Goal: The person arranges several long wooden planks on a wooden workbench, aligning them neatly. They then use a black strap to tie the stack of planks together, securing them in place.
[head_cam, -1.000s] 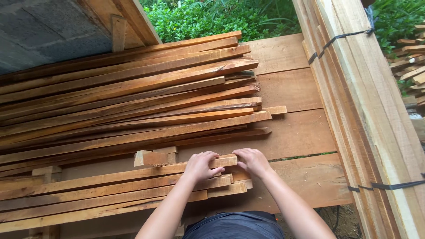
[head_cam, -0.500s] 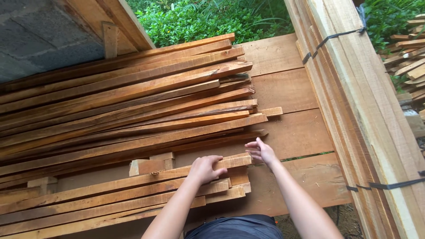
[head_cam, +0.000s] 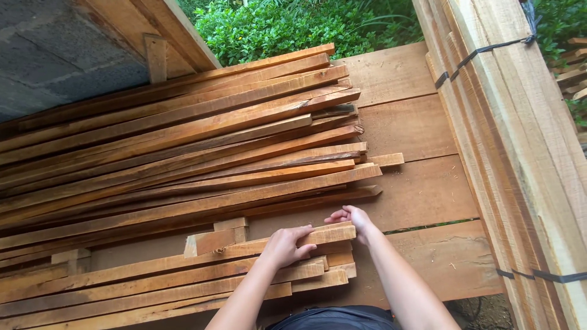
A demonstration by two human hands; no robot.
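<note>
Wooden slat [head_cam: 287,241] at the near middle of the scene is what my hands are on; it lies on top of a low near stack of slats [head_cam: 153,287], running left to right, with its right end squared off just past the stack's edge. Going by size, I see first the broad plank platform [head_cam: 422,195] that carries everything, its boards running left to right. On the right, a tall bundle of pale planks [head_cam: 520,153] stands bound with dark straps. Across the far left and middle, a big loose pile of reddish slats [head_cam: 183,153] fans out, ends uneven. Behind it are a grey block wall [head_cam: 55,55] and green bushes [head_cam: 287,24]. Just left of my hands, a short wooden block [head_cam: 211,239] sits beside the slat. My left hand [head_cam: 284,244] lies palm down over the slat, fingers curled on its top and far edge. My right hand [head_cam: 351,220] is at the slat's right end, fingers loosely spread and touching it, not closed around it.
</note>
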